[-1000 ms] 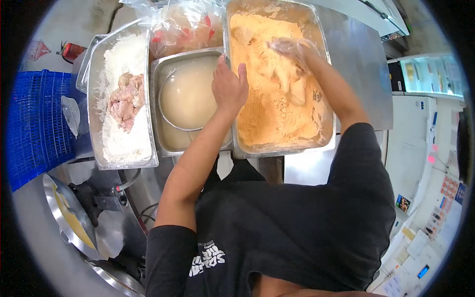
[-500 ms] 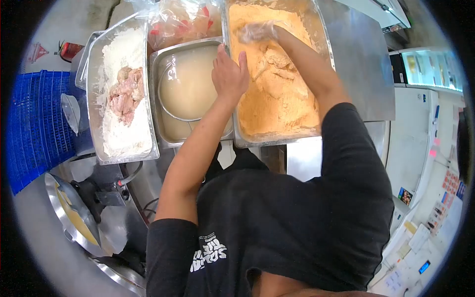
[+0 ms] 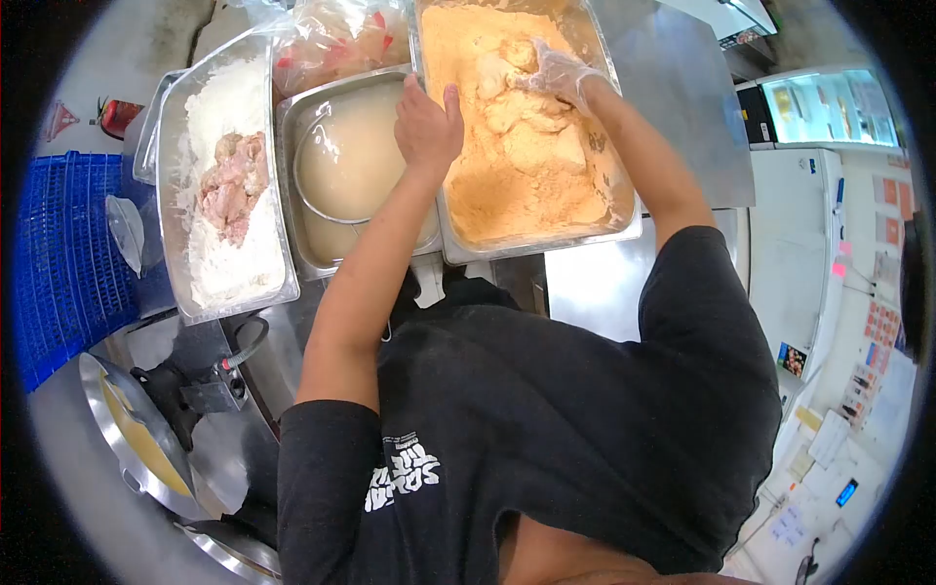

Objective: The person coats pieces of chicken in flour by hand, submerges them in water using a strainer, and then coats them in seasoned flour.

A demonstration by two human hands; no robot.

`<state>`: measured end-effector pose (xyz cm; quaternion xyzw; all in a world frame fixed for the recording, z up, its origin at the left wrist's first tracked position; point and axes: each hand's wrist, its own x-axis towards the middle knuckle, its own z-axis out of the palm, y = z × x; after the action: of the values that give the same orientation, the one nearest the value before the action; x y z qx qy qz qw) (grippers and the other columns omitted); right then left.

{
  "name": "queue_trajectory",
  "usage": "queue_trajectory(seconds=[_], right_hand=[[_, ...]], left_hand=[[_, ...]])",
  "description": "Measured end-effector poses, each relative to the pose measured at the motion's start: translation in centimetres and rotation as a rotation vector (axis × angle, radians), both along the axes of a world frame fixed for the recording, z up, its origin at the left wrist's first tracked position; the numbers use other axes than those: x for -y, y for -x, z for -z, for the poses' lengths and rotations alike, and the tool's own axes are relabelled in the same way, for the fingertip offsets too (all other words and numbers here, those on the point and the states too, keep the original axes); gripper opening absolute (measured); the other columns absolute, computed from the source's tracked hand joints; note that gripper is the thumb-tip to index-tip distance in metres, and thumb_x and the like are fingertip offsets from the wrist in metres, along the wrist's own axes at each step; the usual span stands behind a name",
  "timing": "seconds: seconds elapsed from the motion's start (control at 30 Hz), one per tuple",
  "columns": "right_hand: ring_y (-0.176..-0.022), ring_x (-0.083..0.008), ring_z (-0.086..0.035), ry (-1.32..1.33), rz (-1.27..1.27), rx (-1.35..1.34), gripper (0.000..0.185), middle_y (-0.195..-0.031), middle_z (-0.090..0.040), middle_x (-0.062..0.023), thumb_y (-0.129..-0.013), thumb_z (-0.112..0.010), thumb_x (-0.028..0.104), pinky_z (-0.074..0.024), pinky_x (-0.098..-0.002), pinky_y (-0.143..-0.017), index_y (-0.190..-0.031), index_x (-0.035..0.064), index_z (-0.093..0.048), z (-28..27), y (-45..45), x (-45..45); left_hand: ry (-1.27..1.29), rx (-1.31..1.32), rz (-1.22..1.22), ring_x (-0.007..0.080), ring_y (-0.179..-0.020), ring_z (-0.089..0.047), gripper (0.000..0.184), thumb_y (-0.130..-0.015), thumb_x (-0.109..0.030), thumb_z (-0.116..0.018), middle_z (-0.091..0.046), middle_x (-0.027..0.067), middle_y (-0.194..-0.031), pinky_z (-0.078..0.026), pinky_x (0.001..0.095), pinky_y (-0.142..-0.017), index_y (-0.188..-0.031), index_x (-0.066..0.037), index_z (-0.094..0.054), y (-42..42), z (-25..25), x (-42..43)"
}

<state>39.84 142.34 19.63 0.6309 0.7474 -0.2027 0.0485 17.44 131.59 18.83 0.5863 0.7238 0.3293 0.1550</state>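
My bare left hand (image 3: 429,127) straddles the near-left wall of the large tub (image 3: 624,210), thumb on the tub side and fingers on the other, closed over its rim. Inside the tub lies orange-tinted breading flour (image 3: 526,200). My right hand (image 3: 565,76), in a clear plastic glove, reaches into this flour with its fingers spread against lumpy coated pieces (image 3: 497,73). What the pieces are under the coating is hidden. Left of my left hand, a metal pan (image 3: 310,261) holds cloudy liquid with a round wire-rimmed basket (image 3: 341,219) in it.
Pale raw meat pieces (image 3: 234,185) lie on white flour (image 3: 229,278) in the leftmost tub. Behind the pan is a clear plastic bag (image 3: 336,49) with red marks. Blue crates (image 3: 73,253) stand at far left; a metal bowl (image 3: 146,439) of yellow stuff sits lower left.
My right hand has moved right and slightly down through the flour, and more coated pieces show beside it. My left hand stays at the rim. The whole view has shifted a little.
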Motion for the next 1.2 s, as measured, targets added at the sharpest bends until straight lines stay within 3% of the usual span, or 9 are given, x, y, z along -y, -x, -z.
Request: queue_trajectory(seconds=[0.17,0.33,0.5,0.57,0.8,0.87,1.03,1.1,1.2], right_hand=[[-0.115,-0.0274,-0.054,0.404,-0.094,0.147,0.076,-0.128,-0.056,-0.0151,-0.091,-0.061,0.035,-0.0469,-0.0398,-0.092,-0.148,0.0072,-0.02,-0.3,-2.3,1.6],[-0.124,-0.0292,-0.046,0.564,0.578,-0.622,0.064,-0.135,-0.048,-0.0141,-0.093,-0.057,0.036,-0.0395,-0.0544,-0.096,-0.145,0.0108,-0.029,3.6,-0.4,8.9],[-0.135,-0.0311,-0.036,0.785,0.625,-0.849,0.073,-0.146,-0.036,-0.0189,-0.089,-0.06,0.043,-0.0315,-0.0557,-0.106,-0.147,0.0118,-0.029,4.2,3.3,5.2],[-0.13,-0.0303,-0.039,0.651,0.665,-1.024,0.065,-0.141,-0.043,-0.0187,-0.092,-0.054,0.047,-0.039,-0.0522,-0.1,-0.142,0.009,-0.037,0.9,3.3,4.6],[-0.135,-0.0304,-0.037,0.472,-0.082,0.176,0.093,-0.141,-0.043,-0.022,-0.08,-0.061,0.064,-0.0294,-0.0409,-0.112,-0.144,0.0037,-0.033,-3.3,0.6,14.7],[-0.134,-0.0299,-0.037,0.49,-0.157,0.27,0.092,-0.142,-0.043,-0.0198,-0.08,-0.059,0.066,-0.0296,-0.0397,-0.112,-0.144,0.0048,-0.034,3.5,0.3,17.1],[-0.134,-0.0297,-0.038,0.438,-0.065,-0.176,0.091,-0.142,-0.043,-0.0197,-0.08,-0.059,0.065,-0.03,-0.0402,-0.112,-0.144,0.0048,-0.035,4.2,3.7,13.6],[-0.134,-0.0296,-0.039,0.333,-0.18,-0.231,0.091,-0.142,-0.043,-0.0197,-0.08,-0.06,0.065,-0.0302,-0.0404,-0.112,-0.143,0.0048,-0.035,2.5,5.4,11.1],[-0.133,-0.0295,-0.039,0.145,-0.304,-0.141,0.09,-0.142,-0.043,-0.0197,-0.079,-0.06,0.064,-0.0304,-0.0407,-0.112,-0.143,0.0048,-0.036,2.7,5.1,6.5]], left_hand=[[0.005,0.046,-0.001,0.0372,-0.108,-0.053,0.063,-0.092,-0.041,-0.052,-0.055,0.0231,-0.119,-0.042,0.0474,-0.091,-0.133,0.004,-0.035,0.0,-0.3,-0.1],[-0.061,0.068,-0.008,0.0383,-0.109,-0.053,0.063,-0.092,-0.04,-0.054,-0.055,0.0241,-0.118,-0.042,0.0472,-0.092,-0.132,0.004,-0.036,0.1,0.2,-0.4],[-0.066,0.087,0.042,0.0393,-0.111,-0.052,0.064,-0.091,-0.041,-0.054,-0.055,0.0245,-0.119,-0.042,0.0469,-0.093,-0.132,0.005,-0.035,0.4,0.4,-0.1],[-0.054,0.076,0.042,0.0392,-0.111,-0.052,0.064,-0.091,-0.041,-0.054,-0.054,0.0246,-0.12,-0.042,0.0473,-0.092,-0.133,0.005,-0.035,0.4,0.7,-0.1],[-0.022,0.081,0.028,0.0377,-0.112,-0.051,0.066,-0.091,-0.041,-0.054,-0.051,0.0244,-0.122,-0.043,0.0487,-0.092,-0.133,0.005,-0.033,0.3,0.4,0.2],[-0.042,0.106,0.02,0.0378,-0.111,-0.052,0.066,-0.09,-0.042,-0.055,-0.052,0.0241,-0.121,-0.043,0.0489,-0.092,-0.133,0.005,-0.035,0.2,0.5,0.1],[0.025,0.429,-0.04,0.0364,-0.1,-0.058,0.056,-0.084,-0.036,-0.062,-0.059,0.0214,-0.108,-0.046,0.0484,-0.086,-0.124,-0.001,-0.048,-0.9,1.9,-0.3],[-0.082,0.161,-0.02,0.0308,-0.081,-0.059,0.029,-0.081,-0.026,-0.058,-0.06,0.0171,-0.085,-0.047,0.0471,-0.074,-0.095,-0.002,-0.066,-3.1,8.0,-1.8],[-0.019,0.352,-0.048,0.0356,-0.106,-0.05,0.05,-0.079,-0.032,-0.063,-0.052,0.0214,-0.113,-0.041,0.0478,-0.091,-0.116,0.001,-0.054,-1.2,3.7,0.5]])
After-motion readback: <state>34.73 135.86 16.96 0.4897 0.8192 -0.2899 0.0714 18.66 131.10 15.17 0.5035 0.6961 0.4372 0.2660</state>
